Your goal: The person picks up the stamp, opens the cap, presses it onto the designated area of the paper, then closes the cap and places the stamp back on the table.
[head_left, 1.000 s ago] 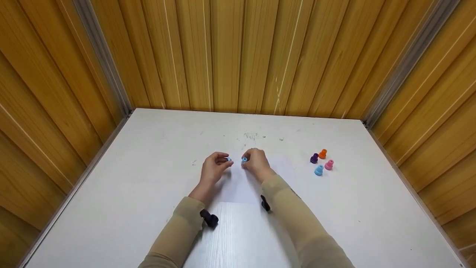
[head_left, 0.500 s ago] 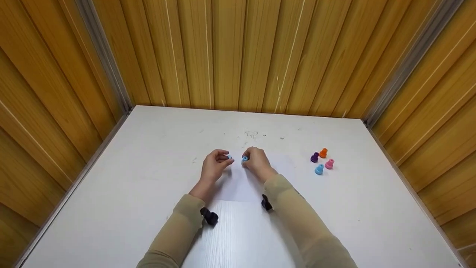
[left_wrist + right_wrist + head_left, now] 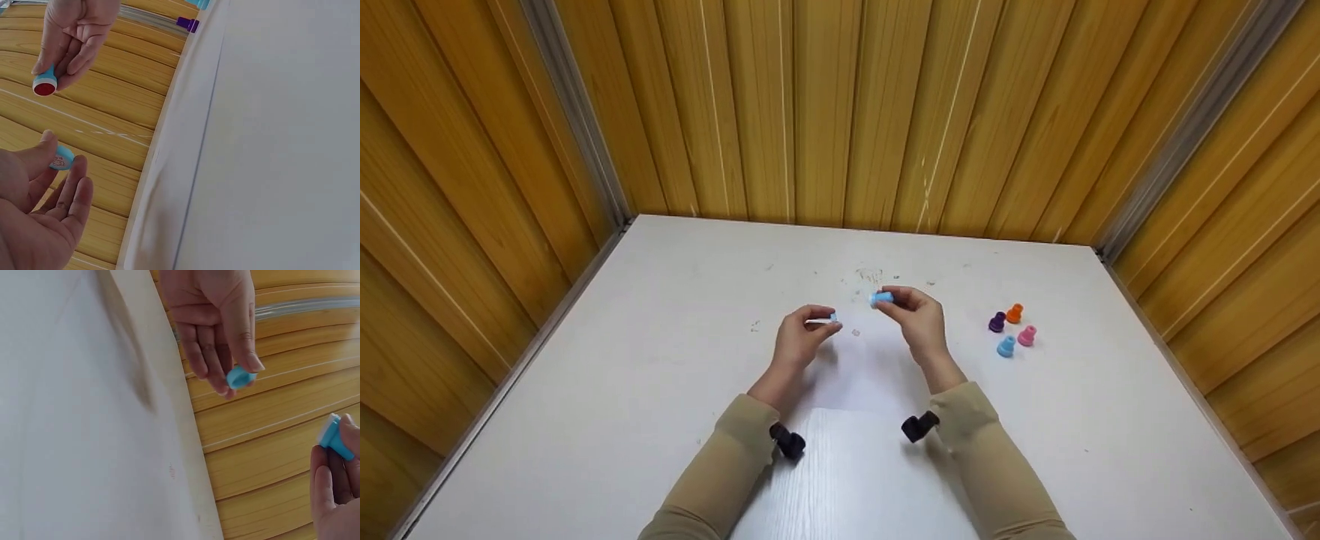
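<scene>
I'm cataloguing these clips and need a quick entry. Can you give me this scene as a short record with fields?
Left hand: pinches a light-blue, round, plastic-looking cap
Right hand: holds a light-blue, plastic-looking stamp with a round red face
Cap and stamp: apart
Surface: thin white paper sheet lying on a white table
Mark: small reddish print on the sheet; design too small to read
Right of the sheet: four bell-shaped pieces, purple, orange, pink and light blue, standing on the table
</scene>
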